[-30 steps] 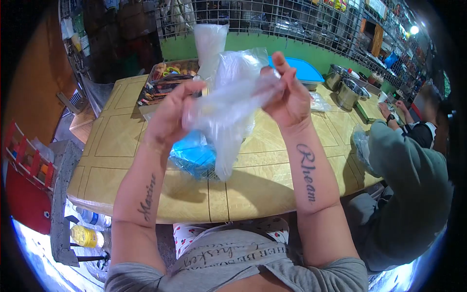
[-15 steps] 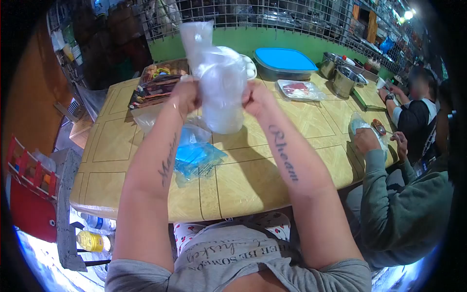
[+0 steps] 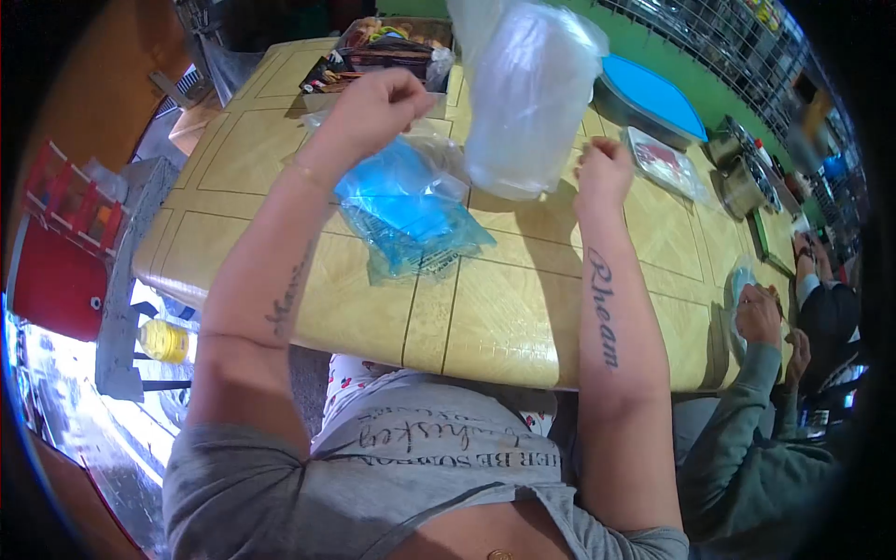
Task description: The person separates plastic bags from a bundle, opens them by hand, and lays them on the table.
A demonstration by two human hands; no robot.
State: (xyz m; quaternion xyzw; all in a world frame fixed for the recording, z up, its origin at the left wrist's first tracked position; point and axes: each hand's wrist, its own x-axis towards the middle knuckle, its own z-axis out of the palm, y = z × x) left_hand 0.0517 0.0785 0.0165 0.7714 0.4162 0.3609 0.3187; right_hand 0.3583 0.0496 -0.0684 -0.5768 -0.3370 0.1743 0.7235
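Observation:
A tall, whitish bundle wrapped in clear plastic (image 3: 532,103) stands on the table, its top partly cut off by the frame. To its left, my left hand (image 3: 392,107) is raised, fingers curled together in a pinch; whatever may be between them is hidden. On the other side, my right hand (image 3: 604,173) is close to the bundle's lower edge, its fingers bent inward, and I cannot make out anything in them. Below my left hand lies a blue plastic packet (image 3: 401,201) with clear wrapping around it.
Behind are a tray of food items (image 3: 420,37) and dark packets (image 3: 359,70). A blue-lidded container (image 3: 653,98), a wrapped tray of red meat (image 3: 658,154) and metal pots (image 3: 742,191) line the right. Another person's hand (image 3: 758,313) works at the table's right side.
The view has shifted, so the table sits higher and leans. My hands have come away from the sides of the bundle, the left one lifting off to the left.

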